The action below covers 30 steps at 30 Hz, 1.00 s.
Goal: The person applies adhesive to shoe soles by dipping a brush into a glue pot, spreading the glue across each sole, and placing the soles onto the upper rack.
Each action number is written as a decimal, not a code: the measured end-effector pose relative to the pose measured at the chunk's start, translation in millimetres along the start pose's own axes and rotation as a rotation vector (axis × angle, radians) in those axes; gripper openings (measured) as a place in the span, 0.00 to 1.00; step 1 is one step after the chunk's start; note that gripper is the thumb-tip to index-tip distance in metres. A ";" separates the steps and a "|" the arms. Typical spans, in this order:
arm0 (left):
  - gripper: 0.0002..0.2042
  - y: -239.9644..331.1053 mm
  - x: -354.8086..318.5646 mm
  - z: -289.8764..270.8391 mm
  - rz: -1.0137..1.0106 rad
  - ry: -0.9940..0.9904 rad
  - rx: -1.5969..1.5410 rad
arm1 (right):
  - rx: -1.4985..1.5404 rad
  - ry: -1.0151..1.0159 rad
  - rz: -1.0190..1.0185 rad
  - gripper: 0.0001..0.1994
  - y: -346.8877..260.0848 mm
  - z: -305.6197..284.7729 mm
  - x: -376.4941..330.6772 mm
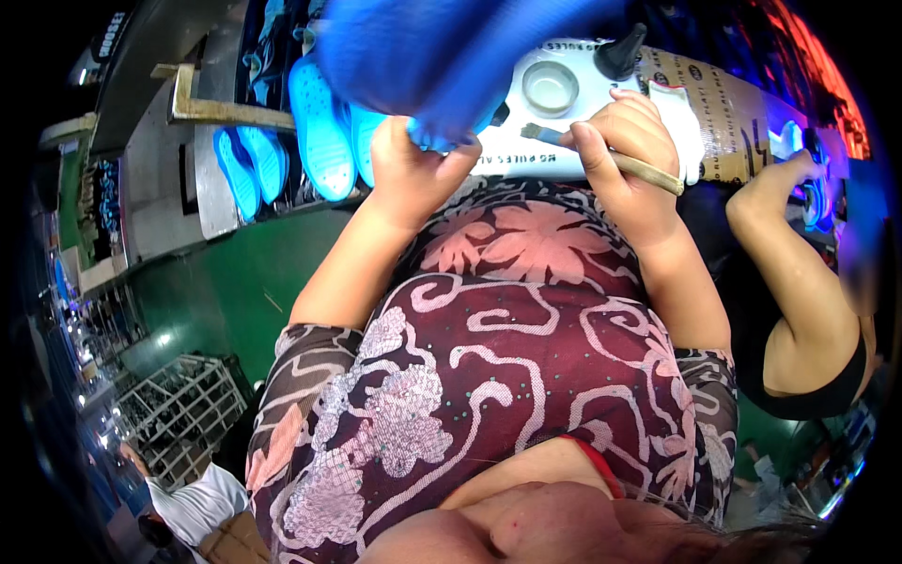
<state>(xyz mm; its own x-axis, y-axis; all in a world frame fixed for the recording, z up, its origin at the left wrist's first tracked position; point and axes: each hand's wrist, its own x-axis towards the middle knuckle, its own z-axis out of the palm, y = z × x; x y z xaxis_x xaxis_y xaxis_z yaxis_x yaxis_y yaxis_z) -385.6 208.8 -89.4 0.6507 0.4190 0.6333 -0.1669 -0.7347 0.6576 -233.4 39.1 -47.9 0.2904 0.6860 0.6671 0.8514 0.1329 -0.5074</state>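
My right hand is closed round the wooden handle of a flat brush, its bristles pointing left. The bristles are beside a small round glass dish on a white printed sheet. My left hand is closed, thumb and fingers pinched together at the lower edge of a large blue object. That blue object fills the top middle, blurred, and its kind cannot be made out. What exactly the left fingers grip is partly hidden beneath it.
Light-blue shoe soles stand left of my left hand, by a wooden bar. A black cone-shaped piece sits behind my right hand. Brown printed cardboard lies to the right. A co-worker's arm reaches in at the right.
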 end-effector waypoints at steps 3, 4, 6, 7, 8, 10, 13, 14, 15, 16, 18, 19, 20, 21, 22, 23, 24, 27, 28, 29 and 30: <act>0.23 10.9 25.3 -12.2 -0.019 0.047 -0.097 | 0.055 0.131 0.092 0.10 4.0 -14.7 -5.3; 0.24 22.0 33.6 -14.8 -0.153 0.105 -0.232 | 0.063 0.144 0.170 0.10 3.2 -21.7 -7.5; 0.26 53.5 50.0 -29.8 -0.383 0.080 -0.465 | 0.115 0.201 0.297 0.11 12.1 -25.9 -20.0; 0.28 63.2 56.0 -39.8 -0.470 -0.024 -0.589 | 0.146 0.218 0.378 0.11 14.7 -26.3 -28.4; 0.31 74.6 62.6 -50.0 -0.566 -0.126 -0.698 | 0.167 0.214 0.415 0.11 15.3 -31.2 -35.9; 0.37 85.0 69.1 -51.8 -0.716 -0.367 -0.833 | 0.178 0.222 0.456 0.12 12.9 -37.1 -47.6; 0.31 86.5 105.5 -19.6 -0.726 -0.680 -0.904 | 0.250 0.254 0.569 0.11 9.2 -31.8 -59.8; 0.29 89.4 131.9 5.5 -0.700 -0.739 -0.938 | 0.174 0.287 0.528 0.11 14.5 -29.9 -66.6; 0.27 94.2 163.1 35.3 -0.679 -0.776 -0.987 | 0.366 0.438 0.554 0.11 19.3 -18.9 -74.4; 0.25 100.4 193.6 67.1 -0.677 -0.770 -1.057 | 0.275 0.371 0.541 0.12 20.1 -25.0 -71.4; 0.21 120.8 249.1 125.7 -0.722 -0.693 -1.238 | 0.196 0.272 0.525 0.13 22.8 -34.5 -71.5; 0.18 132.5 272.3 154.9 -0.759 -0.588 -1.369 | 0.195 0.268 0.509 0.13 24.8 -34.4 -72.7; 0.16 145.7 290.1 180.2 -0.779 -0.461 -1.517 | 0.245 0.292 0.544 0.13 25.9 -34.3 -74.3; 0.14 152.6 304.7 199.7 -0.802 -0.339 -1.660 | 0.294 0.323 0.584 0.13 27.7 -33.3 -78.1; 0.15 148.8 313.2 211.4 -0.775 -0.427 -1.692 | 0.307 0.336 0.605 0.13 30.2 -30.2 -81.3; 0.17 142.4 316.4 220.8 -0.746 -0.509 -1.721 | 0.264 0.331 0.569 0.13 32.0 -28.5 -82.2; 0.19 167.7 292.7 212.0 -0.711 -0.366 -1.681 | 0.284 0.354 0.611 0.13 35.3 -27.5 -83.2; 0.22 151.8 237.4 176.3 -0.402 -0.432 -1.475 | 0.318 0.374 0.643 0.13 39.0 -22.8 -85.6; 0.23 131.2 220.3 158.1 -0.386 -0.467 -1.325 | 0.327 0.360 0.640 0.13 38.6 -20.6 -88.0; 0.23 103.2 204.3 142.9 -0.371 -0.507 -1.177 | 0.328 0.371 0.646 0.13 41.3 -17.7 -91.6; 0.23 76.2 185.9 121.3 -0.423 -0.457 -1.008 | 0.334 0.369 0.636 0.14 43.5 -14.5 -93.8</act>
<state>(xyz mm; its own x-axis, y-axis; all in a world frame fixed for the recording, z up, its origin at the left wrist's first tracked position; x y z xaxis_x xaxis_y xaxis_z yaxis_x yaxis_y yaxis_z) -187.5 166.0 28.9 0.9646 0.1481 0.2180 -0.2502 0.2540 0.9343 -217.3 -29.8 -124.6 0.8506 0.4294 0.3034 0.3163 0.0430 -0.9477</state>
